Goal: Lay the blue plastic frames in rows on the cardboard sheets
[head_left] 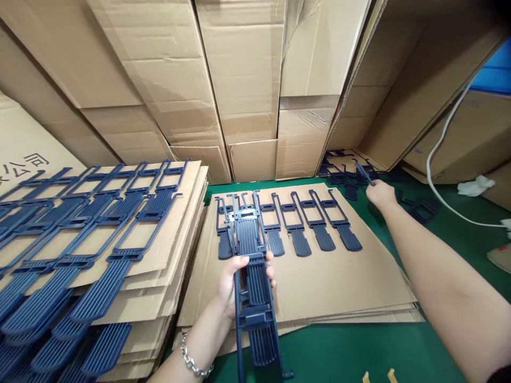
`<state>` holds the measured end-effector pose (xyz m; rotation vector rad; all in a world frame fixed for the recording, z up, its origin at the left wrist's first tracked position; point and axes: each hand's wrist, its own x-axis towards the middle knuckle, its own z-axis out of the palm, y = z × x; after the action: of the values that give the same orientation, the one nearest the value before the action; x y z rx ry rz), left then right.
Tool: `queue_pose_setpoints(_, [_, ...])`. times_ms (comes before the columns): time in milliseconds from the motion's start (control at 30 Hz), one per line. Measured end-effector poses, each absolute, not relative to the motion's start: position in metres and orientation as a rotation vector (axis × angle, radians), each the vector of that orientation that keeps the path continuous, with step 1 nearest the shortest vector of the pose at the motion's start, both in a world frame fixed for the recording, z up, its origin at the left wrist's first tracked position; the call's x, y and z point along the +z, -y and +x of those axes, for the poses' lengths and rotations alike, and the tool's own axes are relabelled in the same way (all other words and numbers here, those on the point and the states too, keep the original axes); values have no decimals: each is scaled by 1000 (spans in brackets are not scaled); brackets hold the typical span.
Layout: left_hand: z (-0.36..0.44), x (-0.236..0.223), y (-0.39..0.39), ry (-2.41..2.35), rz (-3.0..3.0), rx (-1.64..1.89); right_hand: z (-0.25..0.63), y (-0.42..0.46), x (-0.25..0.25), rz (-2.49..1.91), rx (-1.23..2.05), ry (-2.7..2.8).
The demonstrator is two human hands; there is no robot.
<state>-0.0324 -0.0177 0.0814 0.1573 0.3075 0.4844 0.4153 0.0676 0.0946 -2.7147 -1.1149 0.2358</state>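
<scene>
Several dark blue plastic frames with ribbed paddles [255, 316] lie stacked together in my left hand [230, 282], its thumb and fingers wrapped round them. They are held over the near part of a cardboard sheet [339, 284]. At the back right, my right hand [381, 196] is closed on the end of another dark blue plastic piece [364, 173]; its full shape is hard to see. Below and behind that hand is a loose pile of dark blue pieces [339, 175]. A row of ribbed-paddle frames [322, 236] lies across the cardboard sheet, partly hidden by the held stack.
On the left, a tall stack of cardboard sheets [187, 213] carries rows of the same frames [128, 223]. Cardboard panels [255, 74] stand along the back. A white cable [433, 154] hangs at right over the green table [339, 354]. Two yellowish tips [392, 375] show at the bottom edge.
</scene>
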Motion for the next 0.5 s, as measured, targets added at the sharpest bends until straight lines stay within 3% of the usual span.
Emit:
queue_pose_setpoints(267, [-30, 85, 16, -286, 187, 537, 335, 14, 148, -2092, 722, 816])
queue_pose_setpoints(400, [-29, 88, 18, -246, 233, 557, 292, 82, 149, -1611, 964, 926])
queue_pose_setpoints(500, [-30, 94, 19, -250, 230, 548, 270, 111, 139, -1614, 940, 1006])
